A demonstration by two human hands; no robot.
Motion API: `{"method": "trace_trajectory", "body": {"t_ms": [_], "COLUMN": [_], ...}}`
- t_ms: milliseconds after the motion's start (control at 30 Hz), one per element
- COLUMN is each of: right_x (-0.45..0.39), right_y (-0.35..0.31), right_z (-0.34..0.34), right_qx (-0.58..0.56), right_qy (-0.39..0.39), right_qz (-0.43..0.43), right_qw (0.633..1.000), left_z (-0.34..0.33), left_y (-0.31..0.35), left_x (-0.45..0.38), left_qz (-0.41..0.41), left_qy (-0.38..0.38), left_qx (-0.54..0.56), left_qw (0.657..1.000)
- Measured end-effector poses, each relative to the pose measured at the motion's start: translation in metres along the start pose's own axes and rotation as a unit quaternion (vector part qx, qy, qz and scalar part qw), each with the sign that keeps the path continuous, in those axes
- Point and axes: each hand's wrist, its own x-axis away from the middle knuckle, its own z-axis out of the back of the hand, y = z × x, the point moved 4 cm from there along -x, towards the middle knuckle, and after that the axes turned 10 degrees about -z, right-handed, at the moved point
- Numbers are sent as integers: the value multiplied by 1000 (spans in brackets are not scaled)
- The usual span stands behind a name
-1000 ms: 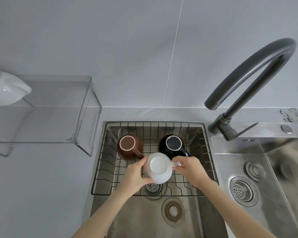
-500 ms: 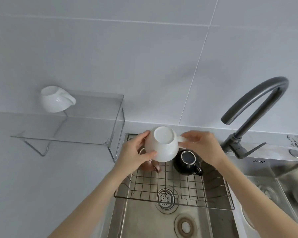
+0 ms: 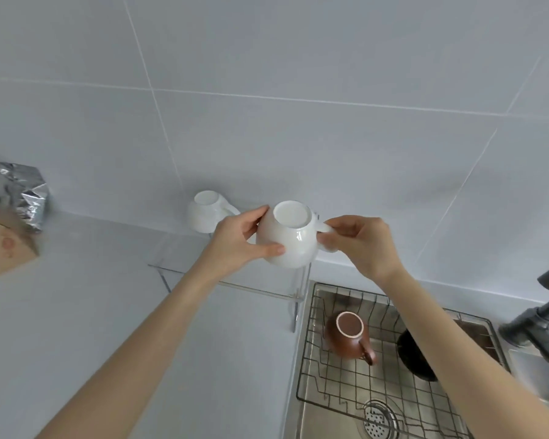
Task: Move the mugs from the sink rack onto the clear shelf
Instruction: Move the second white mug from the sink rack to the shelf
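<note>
I hold a white mug (image 3: 288,238) upside down above the right end of the clear shelf (image 3: 235,285). My left hand (image 3: 241,238) grips its body and my right hand (image 3: 358,242) pinches its handle. Another white mug (image 3: 206,211) stands upside down on the shelf just left of it. In the wire sink rack (image 3: 349,381) a brown mug (image 3: 349,334) rests upside down, and a black mug (image 3: 415,356) lies partly hidden behind my right forearm.
A dark grey faucet (image 3: 542,318) rises at the right edge. A foil bag (image 3: 26,194) and a wooden box (image 3: 4,245) sit on the counter at the far left. The sink drain (image 3: 377,416) lies below the rack.
Both hands have lifted the white mug out of the sink rack and carried it up and left to the clear shelf. The view has swung left.
</note>
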Motion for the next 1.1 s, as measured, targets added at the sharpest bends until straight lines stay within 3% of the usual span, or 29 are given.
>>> {"method": "trace_trajectory", "body": {"t_ms": [567, 1100], "right_x": [-52, -74], "right_y": [-1, 7], "right_z": [-189, -226], "right_qx": [26, 5], "right_qy": [-51, -69], "right_qz": [-46, -84], "right_qw": [997, 994], "left_z": [152, 169], "left_y": [-124, -161], "left_x": [24, 28], "left_qz": [134, 136], "left_qy": [4, 51], "left_qx": [24, 12], "left_qw": [991, 989]}}
